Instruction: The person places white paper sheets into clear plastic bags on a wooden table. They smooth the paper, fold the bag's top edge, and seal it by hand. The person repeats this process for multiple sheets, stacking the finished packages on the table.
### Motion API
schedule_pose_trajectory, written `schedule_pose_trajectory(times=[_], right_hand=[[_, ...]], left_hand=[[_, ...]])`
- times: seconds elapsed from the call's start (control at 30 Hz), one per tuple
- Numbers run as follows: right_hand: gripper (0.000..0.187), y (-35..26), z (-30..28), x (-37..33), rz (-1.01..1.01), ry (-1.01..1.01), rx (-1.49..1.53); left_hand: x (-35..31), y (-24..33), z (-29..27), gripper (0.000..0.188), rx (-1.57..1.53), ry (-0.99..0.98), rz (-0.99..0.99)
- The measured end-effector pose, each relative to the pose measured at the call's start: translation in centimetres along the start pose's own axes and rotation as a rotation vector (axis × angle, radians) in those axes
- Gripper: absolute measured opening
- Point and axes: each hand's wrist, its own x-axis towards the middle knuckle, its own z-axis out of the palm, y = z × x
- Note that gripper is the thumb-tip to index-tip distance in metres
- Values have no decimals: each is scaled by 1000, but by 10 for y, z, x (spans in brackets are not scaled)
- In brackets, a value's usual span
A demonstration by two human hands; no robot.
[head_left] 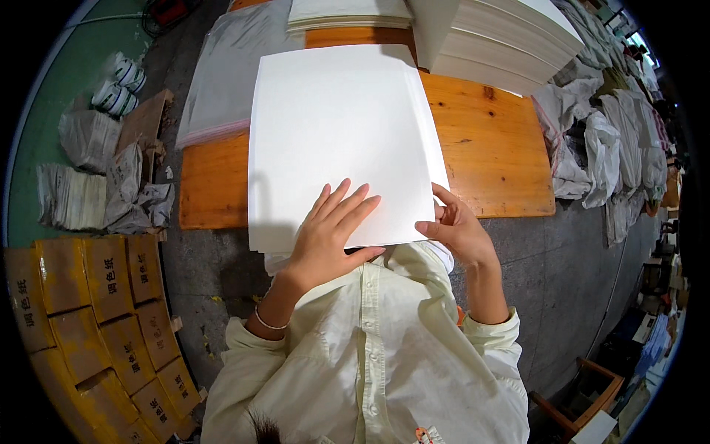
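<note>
A stack of large white paper sheets [340,126] lies in front of me on an orange-brown wooden table [495,148], its near edge reaching past the table toward my body. My left hand [333,226] rests on the top sheet near the front edge, its fingers spread and the thumb close to the edge. At the near right corner my right hand [457,228] pinches the paper, with the thumb on top and the other fingers at the side. Along the right side the sheets are slightly fanned, so lower ones show.
Clear plastic bags [229,74] lie flat at the table's far left. Behind are a paper stack [347,11] and a tall stack of white boards [495,44]. Taped cartons [103,325] stand at lower left; white sacks [603,148] are piled at right, a wooden frame [599,392] at lower right.
</note>
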Motion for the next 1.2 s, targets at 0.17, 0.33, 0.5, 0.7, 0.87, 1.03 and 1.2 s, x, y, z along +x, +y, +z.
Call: schedule_pose_trajectory(times=[0.17,0.33,0.5,0.7,0.87,1.03,1.2], right_hand=[[71,-5,2,6,-7,29,-149],[75,-4,12,10,-32,108,-201],[81,0,11,11,-84,105,-217],[97,-2,3,7,-55,-24,-224],[98,1,7,10,-47,61,-267],[99,3,7,11,-45,90,-319],[98,-1,16,12,-57,125,-331]], left_hand=[[1,-6,-6,71,-98,-3,-12],[2,-10,-10,63,-172,6,3],[0,-26,-6,31,-302,85,-16],[-8,-27,-5,16,-290,240,-299],[-7,-21,4,15,-361,460,-240],[-9,-21,6,15,-204,394,-275],[-8,-20,10,14,-176,458,-123]])
